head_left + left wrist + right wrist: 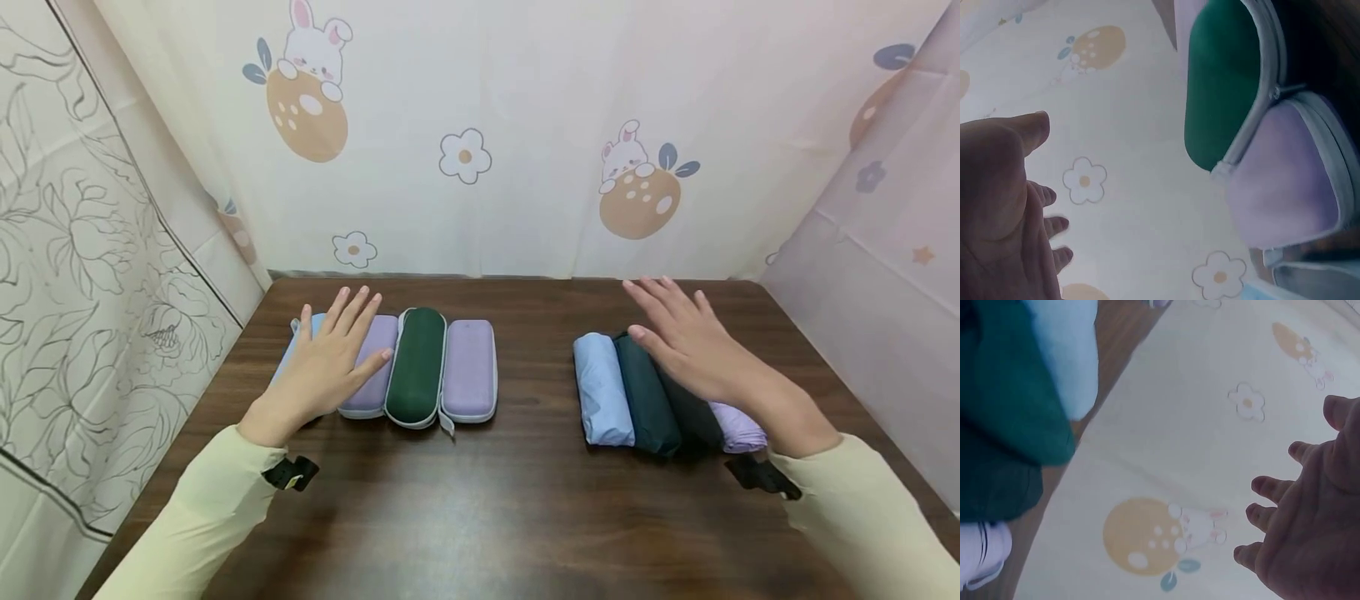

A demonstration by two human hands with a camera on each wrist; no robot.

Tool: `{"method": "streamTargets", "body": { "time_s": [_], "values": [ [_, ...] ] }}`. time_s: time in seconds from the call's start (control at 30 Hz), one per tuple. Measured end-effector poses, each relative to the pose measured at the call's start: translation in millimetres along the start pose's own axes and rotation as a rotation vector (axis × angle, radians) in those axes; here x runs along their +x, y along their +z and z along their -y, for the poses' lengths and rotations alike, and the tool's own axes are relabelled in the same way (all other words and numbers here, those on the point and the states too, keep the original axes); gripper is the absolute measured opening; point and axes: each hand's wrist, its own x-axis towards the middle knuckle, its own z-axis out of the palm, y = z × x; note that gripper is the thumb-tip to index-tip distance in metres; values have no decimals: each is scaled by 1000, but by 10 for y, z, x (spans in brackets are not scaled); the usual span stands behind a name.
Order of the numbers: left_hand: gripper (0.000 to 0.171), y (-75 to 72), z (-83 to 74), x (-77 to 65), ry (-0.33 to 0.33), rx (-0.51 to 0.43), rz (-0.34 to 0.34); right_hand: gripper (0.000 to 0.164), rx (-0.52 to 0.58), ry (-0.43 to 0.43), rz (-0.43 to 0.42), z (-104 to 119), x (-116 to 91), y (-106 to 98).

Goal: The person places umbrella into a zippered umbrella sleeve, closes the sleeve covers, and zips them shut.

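Pale sleeves, left hand and right hand, fingers spread, near cases and bundles

Wide passage between rightmost purple case and light-blue bundle, curtain as barrier behind.

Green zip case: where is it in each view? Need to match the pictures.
Head: green zip case left of centre, between two lilac cases.
Left wrist: upper right, above a lilac case.
Right wrist: not in it; the dark green bundle at upper left is another thing.
Shared landmark: the printed curtain, in all three.
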Motion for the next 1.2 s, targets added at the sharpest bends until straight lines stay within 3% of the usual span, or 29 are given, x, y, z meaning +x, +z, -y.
{"method": "streamTargets", "body": {
  "time_s": [0.2, 0.57, 1.2],
  "values": [
    [74, 68, -119, 87, -17, -25, 38, 59, 8, -47, 24, 165, 144, 145],
    [72, 219, -368, 259, 12, -44, 98, 57, 32, -85, 11, 438, 379, 418],
    [72, 539, -659, 543, -9, -16, 183, 60, 258, -16, 38, 700, 767, 949]
  ]
}}
